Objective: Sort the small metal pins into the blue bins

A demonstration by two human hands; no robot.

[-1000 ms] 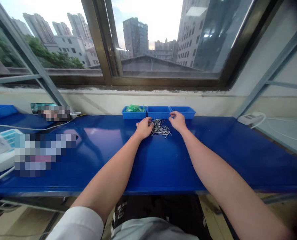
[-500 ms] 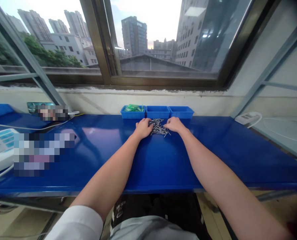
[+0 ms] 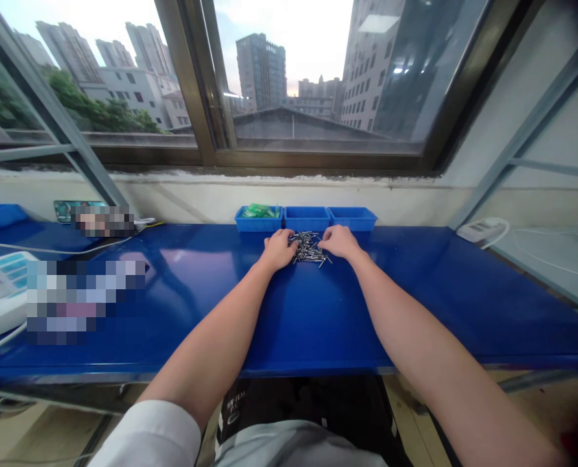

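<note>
A loose pile of small, slim silver metal pins (image 3: 310, 248) lies on the blue tabletop (image 3: 318, 318); their exact kind is too small to make out. At the left edge of the pile rests my left hand (image 3: 279, 249), its fingers bent and apart, with thumb and fingertips against the pins. My right hand (image 3: 340, 242) is at the opposite edge, thumb and forefinger drawn together in a pinch. Whatever sits between those fingertips is too small to name. Just behind the pile stand three blue bins in a row, the middle bin (image 3: 307, 219) directly beyond it.
Green plastic (image 3: 259, 211) fills the left bin (image 3: 259, 224); the right bin (image 3: 353, 220) is beside the middle one. A white device (image 3: 1, 292) and a blurred-out patch occupy the table's left. A power strip (image 3: 481, 229) lies far right. The window wall (image 3: 191, 194) closes off the back.
My right hand has shifted very slightly at the pile's right edge. My left hand and the pile look practically the same.
</note>
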